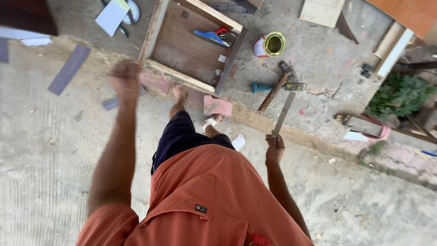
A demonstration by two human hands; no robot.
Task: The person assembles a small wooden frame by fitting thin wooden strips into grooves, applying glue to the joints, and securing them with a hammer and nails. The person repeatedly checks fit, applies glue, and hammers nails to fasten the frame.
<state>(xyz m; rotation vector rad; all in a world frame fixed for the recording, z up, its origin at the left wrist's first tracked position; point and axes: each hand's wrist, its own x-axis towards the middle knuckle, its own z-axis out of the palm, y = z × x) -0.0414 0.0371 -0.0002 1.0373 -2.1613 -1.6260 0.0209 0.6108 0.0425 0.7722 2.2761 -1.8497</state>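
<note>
right hand (275,145) grips flat metal strip (284,113) pointing 1 o'clock | left hand (125,78) blurred, empty | wooden frame (193,43) at 12

Daylight falls on a rough concrete floor (54,150), stained and dusty. A shallow wooden frame (191,43) lies far centre, an open tin (274,44) to its right. Green plants (400,95), perhaps weeds, grow far right.

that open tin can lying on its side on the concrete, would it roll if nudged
Probably: the tin can lies on its round side, so a sideways nudge would likely roll it. The rough, uneven concrete should stop it soon. It looks empty through the open mouth, so probably light.
</note>
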